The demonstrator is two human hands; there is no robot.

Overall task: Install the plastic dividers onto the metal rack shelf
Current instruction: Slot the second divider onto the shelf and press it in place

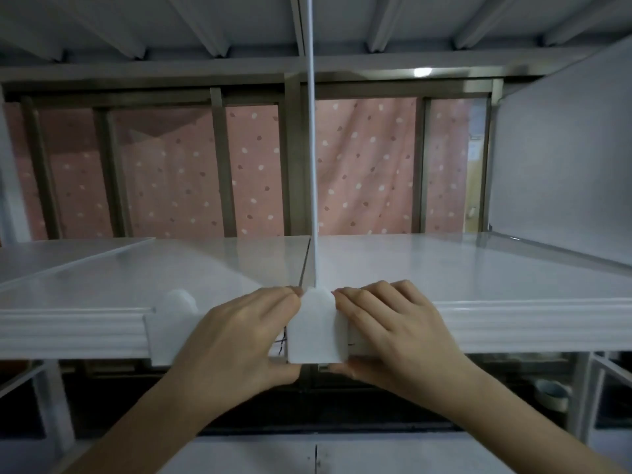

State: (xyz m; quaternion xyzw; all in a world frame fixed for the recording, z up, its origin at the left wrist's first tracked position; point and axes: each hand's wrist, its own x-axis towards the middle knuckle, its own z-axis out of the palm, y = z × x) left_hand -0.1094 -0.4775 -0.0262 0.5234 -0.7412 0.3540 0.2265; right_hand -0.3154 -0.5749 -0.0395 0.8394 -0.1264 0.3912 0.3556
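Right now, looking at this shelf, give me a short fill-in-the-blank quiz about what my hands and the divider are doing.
1. Both hands grip the white clip on the shelf's ____ edge.
2. The divider above the clip stands ____.
3. The left hand holds the clip's left side; the right hand holds its ____ side.
4. The curtain behind the rack is ____ with dots.

Missing words: front; upright; right; pink

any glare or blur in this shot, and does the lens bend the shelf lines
Head view: dim, soft light overall; one bright glare spot on the beam above; a faint sheen on the translucent shelf liner. The whole frame is slightly soft, the spotted pink curtain most. Wide-angle bending shows at the edges: the shelf front rail bows, and the right-hand panel leans. Both hands look fairly sharp.
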